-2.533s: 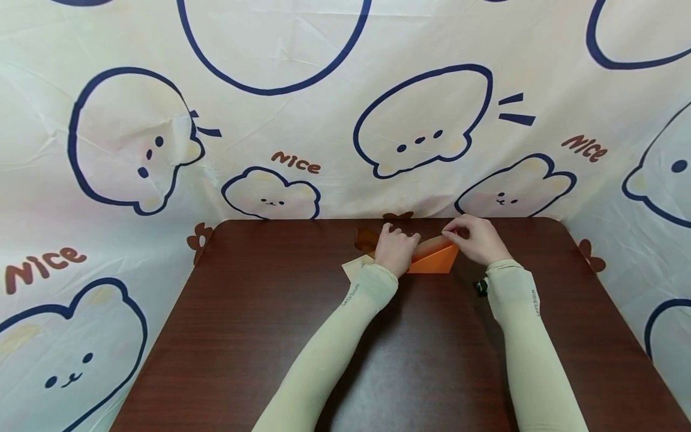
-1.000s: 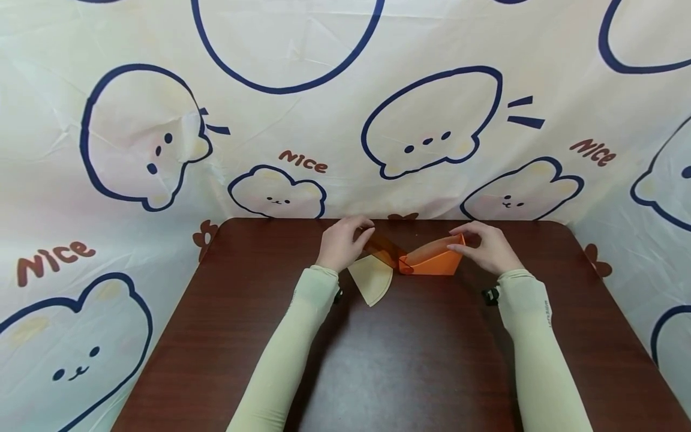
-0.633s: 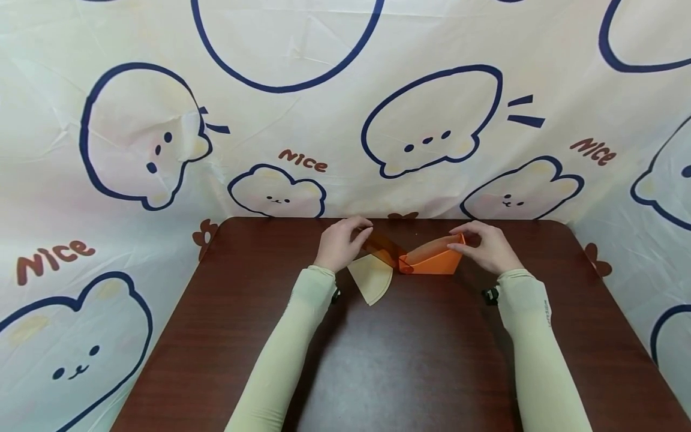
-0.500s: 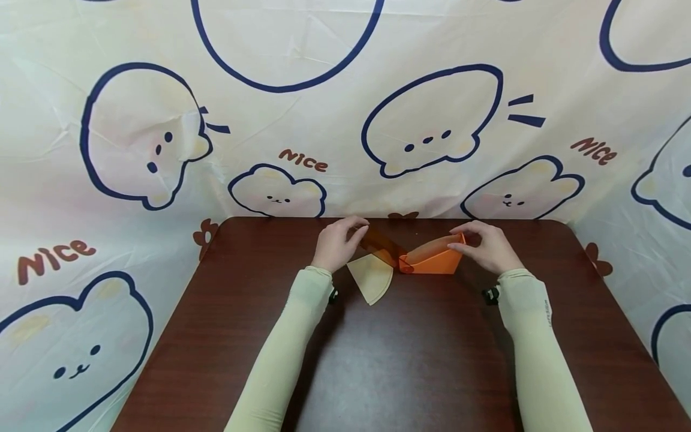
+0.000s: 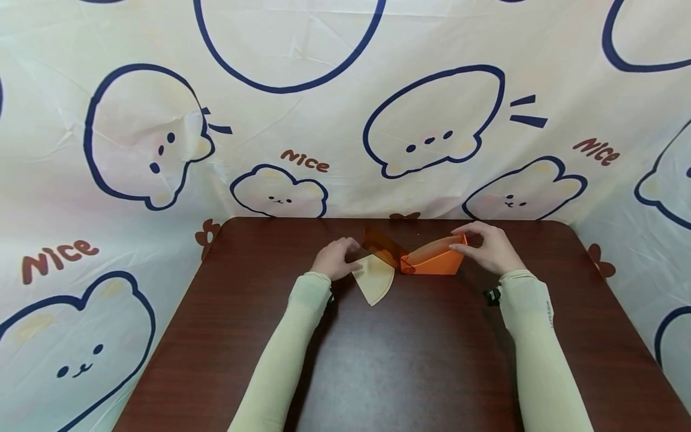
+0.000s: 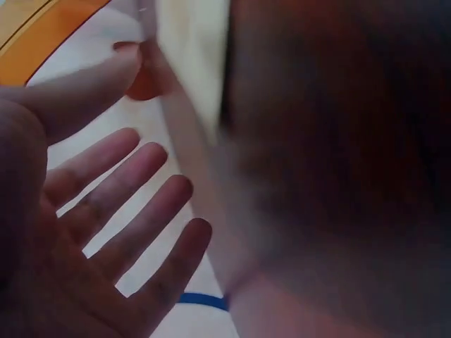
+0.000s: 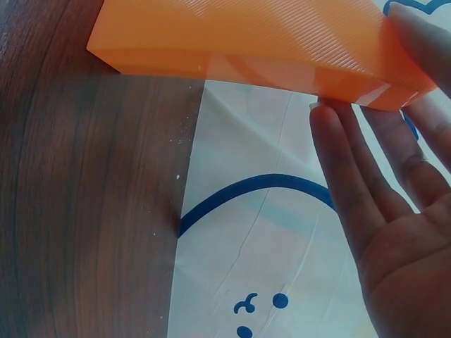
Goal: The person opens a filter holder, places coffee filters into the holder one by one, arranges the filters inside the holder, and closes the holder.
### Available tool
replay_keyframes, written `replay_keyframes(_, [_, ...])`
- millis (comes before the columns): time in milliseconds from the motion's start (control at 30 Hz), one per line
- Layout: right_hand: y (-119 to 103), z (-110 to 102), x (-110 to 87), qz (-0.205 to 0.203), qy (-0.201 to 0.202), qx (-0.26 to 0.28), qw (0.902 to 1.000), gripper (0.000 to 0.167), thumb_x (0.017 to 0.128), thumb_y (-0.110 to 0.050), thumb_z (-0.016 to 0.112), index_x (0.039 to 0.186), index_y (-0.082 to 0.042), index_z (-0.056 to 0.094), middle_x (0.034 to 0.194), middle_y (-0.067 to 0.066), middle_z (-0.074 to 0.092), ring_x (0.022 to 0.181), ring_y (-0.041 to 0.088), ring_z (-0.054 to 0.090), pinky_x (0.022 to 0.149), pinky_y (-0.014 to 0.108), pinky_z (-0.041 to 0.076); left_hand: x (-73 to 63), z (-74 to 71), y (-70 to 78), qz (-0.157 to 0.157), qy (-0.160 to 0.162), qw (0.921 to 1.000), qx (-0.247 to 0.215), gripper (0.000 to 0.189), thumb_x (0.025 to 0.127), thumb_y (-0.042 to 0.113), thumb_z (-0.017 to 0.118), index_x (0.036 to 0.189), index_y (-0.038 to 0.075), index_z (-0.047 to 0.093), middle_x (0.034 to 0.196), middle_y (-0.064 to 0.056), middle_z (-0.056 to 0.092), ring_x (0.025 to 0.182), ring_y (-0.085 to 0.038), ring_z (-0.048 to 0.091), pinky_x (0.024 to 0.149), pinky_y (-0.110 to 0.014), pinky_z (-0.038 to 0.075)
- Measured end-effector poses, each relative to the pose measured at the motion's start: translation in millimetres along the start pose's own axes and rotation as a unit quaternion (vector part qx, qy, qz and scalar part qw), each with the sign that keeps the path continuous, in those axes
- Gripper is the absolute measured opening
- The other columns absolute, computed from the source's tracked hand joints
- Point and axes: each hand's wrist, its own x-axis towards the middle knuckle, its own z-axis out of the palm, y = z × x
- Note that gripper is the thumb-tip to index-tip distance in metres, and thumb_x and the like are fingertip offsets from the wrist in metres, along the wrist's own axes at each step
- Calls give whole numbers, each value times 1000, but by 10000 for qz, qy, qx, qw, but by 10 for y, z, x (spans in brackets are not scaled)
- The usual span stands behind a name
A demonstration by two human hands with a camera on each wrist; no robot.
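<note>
An orange plastic box stands near the table's far edge, its see-through amber lid swung open to the left on a round hinge. My right hand holds the box's right end between thumb and fingers; the right wrist view shows the ribbed orange box wall by those fingers. Left of the box lies a cream, fan-shaped stack of what look like paper coffee filters, partly under the lid. Beside it hovers my left hand, thumb tip at its left corner, fingers loosely spread in the left wrist view.
The dark brown wooden table reaches back to a pale cloth printed with blue cartoon outlines, which also rises at both sides. Box and filters sit close to that rear cloth.
My left hand was at the amber lid; it has let go and come down and nearer, beside the filters. The lid has swung open since the first frame. My right hand stays on the box.
</note>
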Motion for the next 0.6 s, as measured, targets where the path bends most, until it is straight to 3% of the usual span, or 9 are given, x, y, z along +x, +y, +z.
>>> replay_keyframes(133, [1,2,-2,0,0,-2,10000,46,95,-35,77,132,-9,68,134,19,64,121,38,54,112,65,41,23,97,43,-49,-293,9990,328,58,81,31,90,130,13,66,128,-8,67,117,-27,61,101,-46,53])
replay_keyframes(300, [2,4,-10,53,-2,58,10000,46,95,-34,77,132,-9,67,136,19,63,122,39,54,110,64,44,57,158,84,-55,-284,9978,600,60,78,34,93,129,14,67,121,-7,67,113,-25,61,96,-44,54])
replay_keyframes(600, [-11,-2,-17,76,-3,72,9999,45,95,-33,77,133,-10,67,137,20,62,123,40,53,111,65,42,79,168,108,36,-378,9992,117,59,78,23,93,129,9,67,114,-10,67,106,-26,65,96,-43,54])
